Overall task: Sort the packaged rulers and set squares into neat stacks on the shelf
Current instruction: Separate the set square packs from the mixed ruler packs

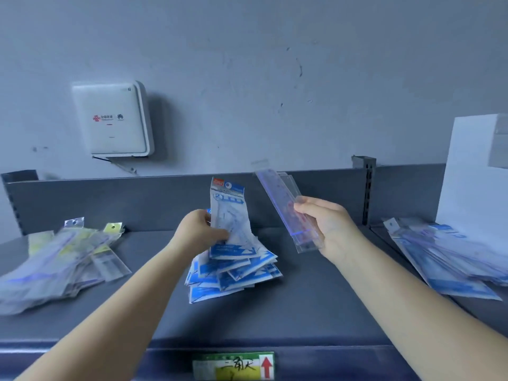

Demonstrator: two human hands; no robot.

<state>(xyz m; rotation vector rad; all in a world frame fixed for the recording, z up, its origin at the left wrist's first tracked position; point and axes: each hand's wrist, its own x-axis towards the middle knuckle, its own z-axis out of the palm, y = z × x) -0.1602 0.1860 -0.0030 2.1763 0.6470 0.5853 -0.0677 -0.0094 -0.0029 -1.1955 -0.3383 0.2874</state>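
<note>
My left hand (199, 232) grips a blue-and-white set-square pack (229, 213) and holds it upright over the messy middle pile of blue-and-white packs (233, 273) on the grey shelf (316, 303). My right hand (327, 224) holds a clear plastic ruler case (283, 204), tilted up and to the left, above the shelf to the right of that pile. A loose heap of yellow-and-clear ruler packs (63, 259) lies at the left. At the right edge lies a stack of blue packs (450, 259).
A grey back panel (137, 202) closes the shelf's rear, with a slotted upright (367, 191) at the right. A white box (478, 171) stands behind the right stack. A white router (112, 119) hangs on the wall. A price label (233, 365) sits on the front edge.
</note>
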